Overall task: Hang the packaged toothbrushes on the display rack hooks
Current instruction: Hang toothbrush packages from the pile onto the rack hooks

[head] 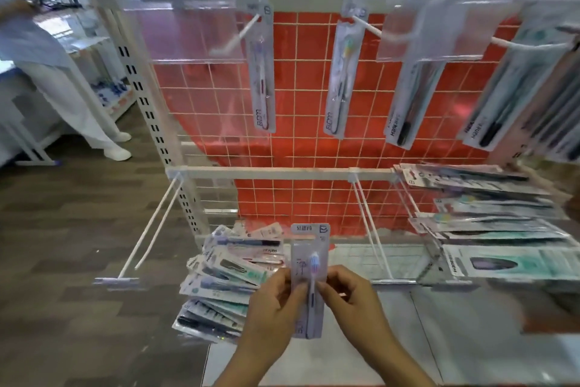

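Note:
Both hands hold one packaged toothbrush [309, 248] upright at the lower middle, its hang tab at the top. My left hand [276, 302] pinches its left edge and my right hand [348, 295] pinches its right edge. Behind it stands the white display rack [282, 173] with a wire grid. On the top row, one pack [262, 72] hangs on the left-centre hook and another pack [342, 72] on the centre hook. Darker packs [411, 97] hang further right. A loose pile of packs [226, 280] lies on the rack's base to the left of my hands.
Bare white double hooks stick out from the lower bar at the left [150, 229] and centre [370, 226]. Several packs [489, 217] hang on the lower right hooks. Clear price-tag flaps [182, 28] hang before the top hooks. A person in white [62, 79] stands at the far left.

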Tool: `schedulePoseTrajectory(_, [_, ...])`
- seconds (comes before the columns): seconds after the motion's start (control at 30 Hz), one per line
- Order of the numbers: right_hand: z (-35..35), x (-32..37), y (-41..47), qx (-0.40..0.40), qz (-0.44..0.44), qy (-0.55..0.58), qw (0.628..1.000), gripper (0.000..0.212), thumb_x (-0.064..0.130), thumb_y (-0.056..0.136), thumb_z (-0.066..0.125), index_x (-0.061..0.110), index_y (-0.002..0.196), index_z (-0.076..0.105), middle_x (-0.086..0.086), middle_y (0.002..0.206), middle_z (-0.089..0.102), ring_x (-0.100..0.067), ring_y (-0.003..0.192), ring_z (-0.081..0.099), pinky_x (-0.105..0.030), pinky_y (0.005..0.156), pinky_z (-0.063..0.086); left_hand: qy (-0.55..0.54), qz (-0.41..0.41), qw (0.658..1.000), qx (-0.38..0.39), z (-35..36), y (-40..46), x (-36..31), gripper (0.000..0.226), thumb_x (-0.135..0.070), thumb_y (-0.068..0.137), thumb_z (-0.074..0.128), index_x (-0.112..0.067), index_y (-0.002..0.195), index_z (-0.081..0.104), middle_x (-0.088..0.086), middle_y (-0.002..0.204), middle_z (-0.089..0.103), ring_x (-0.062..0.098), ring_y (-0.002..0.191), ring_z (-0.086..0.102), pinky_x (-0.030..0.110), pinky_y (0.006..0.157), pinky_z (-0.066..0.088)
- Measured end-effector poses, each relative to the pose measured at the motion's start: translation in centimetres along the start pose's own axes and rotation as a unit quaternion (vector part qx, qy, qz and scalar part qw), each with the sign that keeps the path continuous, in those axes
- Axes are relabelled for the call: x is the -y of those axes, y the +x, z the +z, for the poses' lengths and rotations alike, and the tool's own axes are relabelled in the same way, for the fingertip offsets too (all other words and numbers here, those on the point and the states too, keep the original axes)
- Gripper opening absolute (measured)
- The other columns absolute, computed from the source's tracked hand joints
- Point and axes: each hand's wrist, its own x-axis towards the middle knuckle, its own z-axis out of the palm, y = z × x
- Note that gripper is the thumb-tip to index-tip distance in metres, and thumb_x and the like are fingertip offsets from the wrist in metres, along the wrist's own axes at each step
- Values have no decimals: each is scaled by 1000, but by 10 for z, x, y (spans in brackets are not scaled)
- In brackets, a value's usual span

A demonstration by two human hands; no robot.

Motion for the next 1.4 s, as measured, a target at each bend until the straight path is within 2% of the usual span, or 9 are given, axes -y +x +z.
schedulePoseTrajectory(0.1, [-15, -12, -3, -25, 8, -10, 1000, 15, 11, 91, 60, 20, 84, 69, 12, 78, 69, 2, 69, 60, -12, 63, 45, 23, 18, 999, 26, 15, 5, -2, 10, -25, 92, 60, -32, 89, 67, -6, 81, 70, 7, 75, 65, 28, 67, 53])
schedulePoseTrajectory(0.27, [-40, -33, -12, -35, 37, -20, 998, 21, 9, 91, 59, 26, 84, 68, 11, 81, 70, -1, 76, 64, -16, 68, 48, 75, 44, 992, 90, 38, 10, -1, 16, -20, 90, 63, -36, 88, 65, -11, 75, 69, -1, 68, 62, 12, 60, 44])
schedulePoseTrajectory(0.43, [-54, -50, -21, -38, 59, -8, 998, 7, 27, 91, 62, 29, 89, 69, 10, 86, 72, -2, 81, 66, -16, 70, 49, 114, 32, 985, 128, 56, 12, 6, 11, -21, 89, 65, -32, 90, 68, -10, 80, 70, -4, 73, 61, 10, 61, 44])
schedulePoseTrajectory(0.6, [-65, -58, -21, -49, 77, -17, 996, 8, 32, 90, 62, 34, 87, 68, 20, 85, 71, 2, 84, 65, -15, 76, 51, 148, 28, 976, 155, 67, 14, 14, 14, -25, 92, 61, -38, 85, 63, -21, 68, 65, -11, 66, 57, 9, 59, 40])
schedulePoseTrajectory(0.7, [-70, -64, -20, -34, 92, -27, 995, 16, 24, 92, 60, 37, 89, 67, 22, 88, 71, 6, 88, 63, -13, 79, 50, 168, 30, 973, 157, 68, 18, 25, 22, -24, 92, 61, -39, 77, 62, -26, 62, 62, -7, 60, 55, 12, 57, 39])
schedulePoseTrajectory(0.83, [-71, -74, -20, -15, 108, -41, 993, 15, 22, 93, 59, 32, 98, 68, 18, 94, 70, 7, 91, 62, -9, 78, 48, 174, 9, 973, 153, 70, 20, 39, 21, -20, 91, 61, -41, 85, 64, -29, 73, 65, -7, 70, 60, 10, 63, 44])
schedulePoseTrajectory(1.0, [-69, -84, -19, 0, 127, -40, 991, 16, 25, 94, 57, 32, 106, 66, 18, 103, 68, 4, 96, 62, -6, 80, 46, 190, 0, 971, 146, 74, 20, 50, 13, -22, 93, 59, -34, 91, 63, -19, 73, 64, -14, 69, 58, 6, 63, 42])
schedulePoseTrajectory(1.17, [-69, -92, -17, -3, 145, -46, 988, 25, 22, 93, 59, 28, 117, 60, 14, 110, 64, 2, 99, 59, -2, 75, 43, 177, -28, 976, 120, 76, 28, 64, 12, -23, 93, 59, -33, 94, 66, -11, 88, 71, 0, 80, 65, 10, 70, 46])
schedulePoseTrajectory(1.4, [-74, -99, -17, -12, 146, -35, 989, 19, 20, 91, 61, 28, 108, 63, 15, 103, 66, 3, 94, 60, -1, 72, 43, 113, -22, 990, 85, 68, 36, 55, 14, -29, 92, 57, -41, 91, 63, -32, 81, 67, -13, 83, 61, 5, 69, 46])
